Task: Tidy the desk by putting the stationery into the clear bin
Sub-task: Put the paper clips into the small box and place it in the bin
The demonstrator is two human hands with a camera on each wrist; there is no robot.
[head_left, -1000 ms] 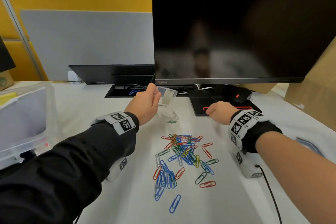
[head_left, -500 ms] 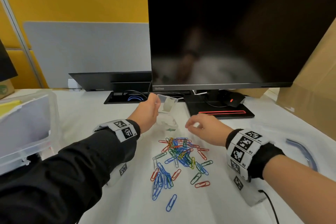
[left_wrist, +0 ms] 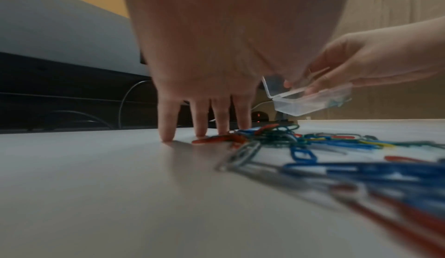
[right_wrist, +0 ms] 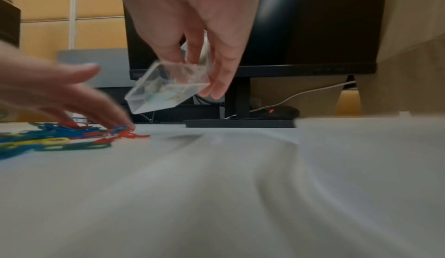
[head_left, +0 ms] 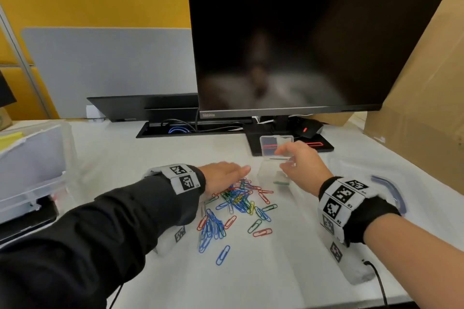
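Observation:
A pile of coloured paper clips (head_left: pixel 238 204) lies on the white desk (head_left: pixel 276 271). My left hand (head_left: pixel 239 170) reaches flat over the pile's far edge, its straight fingers (left_wrist: pixel 199 121) touching the desk and the nearest clips (left_wrist: pixel 240 138). My right hand (head_left: pixel 286 159) holds a small clear plastic box (head_left: pixel 275 148) with its lid open, tilted just above the desk beyond the pile. In the right wrist view the fingers (right_wrist: pixel 216 67) are curled round the box (right_wrist: pixel 166 88), which has a few clips inside. The big clear bin (head_left: pixel 37 173) stands at the desk's left edge.
A dark monitor (head_left: pixel 301 37) on its stand (head_left: pixel 324 149) fills the back of the desk, with a black mouse (head_left: pixel 310 129) and a cable tray (head_left: pixel 175 130) behind. Cardboard (head_left: pixel 426 113) leans at the right. A clear lid with a blue edge (head_left: pixel 391 188) lies by my right wrist.
The small clear box has passed from my left hand to my right hand. My left hand dropped flat onto the clip pile; my right hand moved in and took the box.

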